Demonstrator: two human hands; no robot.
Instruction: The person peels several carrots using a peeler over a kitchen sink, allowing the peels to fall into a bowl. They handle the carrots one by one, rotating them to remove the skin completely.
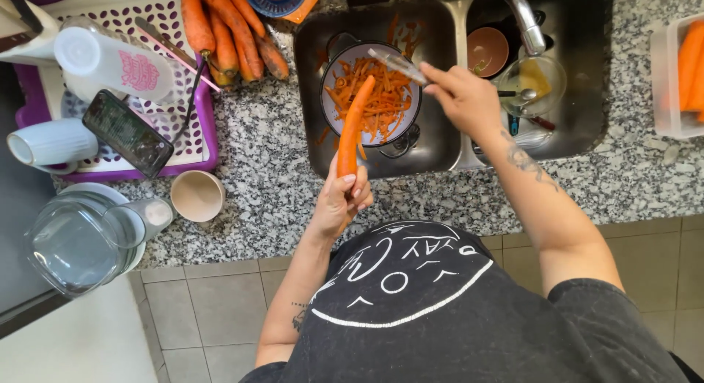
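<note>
My left hand (341,202) grips the lower end of a long peeled carrot (353,123), held tilted over the sink. My right hand (463,97) holds a peeler (396,66) whose blade points toward the carrot's tip, a little apart from it. Under both sits a white bowl (328,108) in the left sink basin, full of orange carrot peelings (385,104).
Unpeeled carrots (227,27) lie on the granite counter beside a purple drying rack (209,134) holding a phone (127,132), bottle and cups. A glass jug (73,240) and a small bowl (196,195) stand at the left. The right basin holds dishes under the tap (524,20). A tub with carrots (678,75) sits far right.
</note>
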